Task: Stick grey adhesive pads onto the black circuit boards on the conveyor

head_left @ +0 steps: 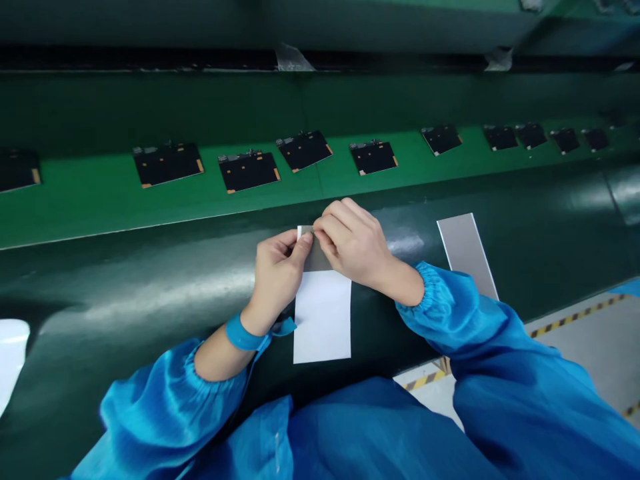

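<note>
A white backing sheet (323, 317) lies on the dark green work surface in front of me, its upper part covered by a grey film (320, 261). My left hand (277, 273) is closed on the upper left edge of the sheet, with the thumb on top near the corner. Around that wrist is a blue strap (245, 333). The fingertips of my right hand (354, 243) are pinched together at the upper part of the grey film, just right of the left thumb. The right fingers hide the film's upper right corner.
Another grey sheet with white edges (463, 243) lies to the right, partly behind my right sleeve. Several black boards (249, 172) lie in a row along the bright green belt (100, 207) beyond. A white object (11, 353) is at the left edge. Yellow-black floor tape (575, 317) shows lower right.
</note>
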Motion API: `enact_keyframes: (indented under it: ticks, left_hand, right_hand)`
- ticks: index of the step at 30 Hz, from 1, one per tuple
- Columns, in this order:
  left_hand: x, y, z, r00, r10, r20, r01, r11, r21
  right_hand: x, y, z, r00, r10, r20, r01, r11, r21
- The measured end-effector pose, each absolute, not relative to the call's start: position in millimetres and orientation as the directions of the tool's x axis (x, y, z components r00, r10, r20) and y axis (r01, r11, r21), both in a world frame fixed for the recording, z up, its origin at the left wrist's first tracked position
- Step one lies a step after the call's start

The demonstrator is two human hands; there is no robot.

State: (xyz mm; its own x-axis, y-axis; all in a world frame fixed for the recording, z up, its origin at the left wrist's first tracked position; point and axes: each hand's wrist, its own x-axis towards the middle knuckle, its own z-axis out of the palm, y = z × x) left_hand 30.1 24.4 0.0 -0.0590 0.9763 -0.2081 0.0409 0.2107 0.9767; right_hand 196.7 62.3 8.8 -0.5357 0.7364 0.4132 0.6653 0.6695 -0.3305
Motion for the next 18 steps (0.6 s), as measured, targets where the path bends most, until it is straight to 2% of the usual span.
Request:
enact_keyframes:
  ticks: [3,5,8,12,15,18]
  left_hand:
    - [30.4,24.2,1.6,-0.041,0.979,-0.200,0.068,0.202,0.977]
    - [30.5,23.6,2.5,-0.035,0.980,-0.198,0.080,0.200,0.977]
    - [30.5,23.5,3.2,-0.032,0.982,-0.187,0.093,0.189,0.978]
    - [31.0,24.5,3.3,-0.031,0.982,-0.185,0.103,0.187,0.977]
    - [31.4,25.0,3.7,-0.024,0.983,-0.182,0.102,0.184,0.978]
    - [31.0,24.9,5.1,-0.014,0.983,-0.185,0.091,0.186,0.978]
  right_hand:
    - [197.7,64.6,8.5,-0.495,0.799,0.342,0.654,0.602,-0.459]
    - [198.5,65.2,9.5,-0.480,0.821,0.309,0.650,0.569,-0.504]
    - [198.8,65.2,12.4,-0.466,0.819,0.334,0.619,0.572,-0.539]
    - [198.6,66.4,16.0,-0.407,0.848,0.339,0.552,0.524,-0.649]
    - [197.7,67.0,14.4,-0.449,0.839,0.306,0.523,0.525,-0.671]
    - [194.7,64.7,9.2,-0.472,0.823,0.316,0.534,0.552,-0.640]
